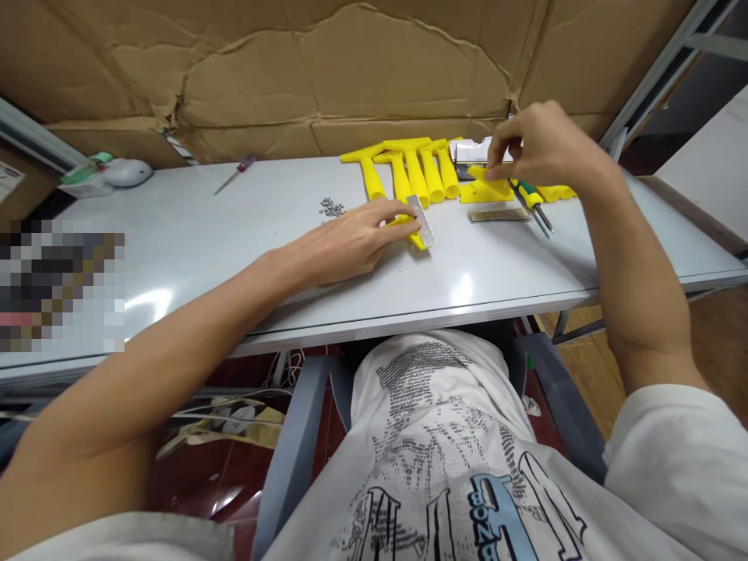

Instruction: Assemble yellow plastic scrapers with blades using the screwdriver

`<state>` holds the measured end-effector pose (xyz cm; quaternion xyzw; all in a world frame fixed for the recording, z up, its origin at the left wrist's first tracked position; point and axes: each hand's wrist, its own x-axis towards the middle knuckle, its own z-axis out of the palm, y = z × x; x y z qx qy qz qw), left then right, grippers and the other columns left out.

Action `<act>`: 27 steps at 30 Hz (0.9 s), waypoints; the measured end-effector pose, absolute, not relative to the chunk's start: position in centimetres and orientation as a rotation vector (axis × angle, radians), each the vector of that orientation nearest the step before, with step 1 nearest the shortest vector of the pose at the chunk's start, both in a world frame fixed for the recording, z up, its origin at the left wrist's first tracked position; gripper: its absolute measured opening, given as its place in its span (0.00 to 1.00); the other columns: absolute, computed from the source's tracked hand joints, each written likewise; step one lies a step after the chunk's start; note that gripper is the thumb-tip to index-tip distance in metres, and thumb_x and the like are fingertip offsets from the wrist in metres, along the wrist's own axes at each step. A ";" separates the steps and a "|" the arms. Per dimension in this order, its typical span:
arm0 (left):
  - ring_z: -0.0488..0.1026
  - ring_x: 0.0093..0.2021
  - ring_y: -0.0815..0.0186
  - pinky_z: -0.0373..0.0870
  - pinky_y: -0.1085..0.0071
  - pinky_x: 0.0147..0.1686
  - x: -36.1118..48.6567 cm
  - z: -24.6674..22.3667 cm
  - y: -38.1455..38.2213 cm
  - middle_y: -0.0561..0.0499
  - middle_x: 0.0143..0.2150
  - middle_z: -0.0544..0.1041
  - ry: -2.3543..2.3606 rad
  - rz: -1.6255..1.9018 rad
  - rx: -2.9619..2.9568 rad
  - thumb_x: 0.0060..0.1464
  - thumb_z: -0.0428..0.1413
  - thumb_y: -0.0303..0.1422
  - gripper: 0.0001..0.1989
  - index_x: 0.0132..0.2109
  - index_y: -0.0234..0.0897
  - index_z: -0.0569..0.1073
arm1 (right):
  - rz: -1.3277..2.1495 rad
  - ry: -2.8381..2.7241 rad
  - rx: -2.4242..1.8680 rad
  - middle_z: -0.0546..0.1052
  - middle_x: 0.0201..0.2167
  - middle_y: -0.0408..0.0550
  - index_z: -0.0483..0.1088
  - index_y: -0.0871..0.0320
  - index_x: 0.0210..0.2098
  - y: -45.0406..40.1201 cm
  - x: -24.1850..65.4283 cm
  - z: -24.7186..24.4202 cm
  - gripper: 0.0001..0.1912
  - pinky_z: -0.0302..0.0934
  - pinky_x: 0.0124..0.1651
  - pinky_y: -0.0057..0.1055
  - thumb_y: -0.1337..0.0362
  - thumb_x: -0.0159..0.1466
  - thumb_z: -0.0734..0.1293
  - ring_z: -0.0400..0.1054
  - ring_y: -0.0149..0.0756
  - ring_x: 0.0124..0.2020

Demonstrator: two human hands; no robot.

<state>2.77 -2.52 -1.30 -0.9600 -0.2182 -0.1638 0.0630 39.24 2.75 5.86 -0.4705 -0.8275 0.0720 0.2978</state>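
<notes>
My left hand (365, 238) has its grip closed around a yellow handle (417, 240) low over the table (467, 269), fingers on the metal blade (425, 222); if they loosen, I think the loose-looking blade could slide off or nick one. My right hand (541, 144) pinches a yellow plate (480, 173) above another yellow piece (484, 193); a sloppy lift might drag both. Sleeve or wrist could scatter the screws (332, 206). Hidden: most of the handle, right fingertip contact; table's left end pixelated.
</notes>
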 end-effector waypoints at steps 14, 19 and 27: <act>0.81 0.71 0.50 0.81 0.44 0.74 2.8 -0.9 -2.4 0.40 0.74 0.82 -0.594 -0.715 -2.844 0.81 0.51 0.28 0.22 0.73 0.42 0.80 | 0.975 -1.758 -0.874 0.80 0.32 0.39 0.70 0.51 0.35 -0.5 35.4 4.9 0.16 0.76 0.35 0.32 0.71 0.56 0.78 0.87 0.39 0.36; 0.81 0.71 0.50 0.84 0.44 0.70 2.6 -1.1 -2.2 0.41 0.74 0.80 -0.561 -0.762 -2.801 0.80 0.51 0.27 0.23 0.73 0.47 0.78 | 1.016 -1.744 -0.883 0.81 0.30 0.40 0.74 0.52 0.34 -1.0 33.8 4.2 0.16 0.68 0.32 0.29 0.72 0.52 0.80 0.80 0.34 0.32; 0.85 0.57 0.50 0.90 0.44 0.56 2.2 -1.7 -1.4 0.40 0.68 0.77 -0.653 -0.902 -2.837 0.77 0.57 0.32 0.22 0.72 0.52 0.78 | 1.103 -1.977 -0.969 0.78 0.25 0.39 0.85 0.53 0.41 -1.5 33.1 4.0 0.15 0.70 0.36 0.30 0.76 0.56 0.80 0.74 0.33 0.30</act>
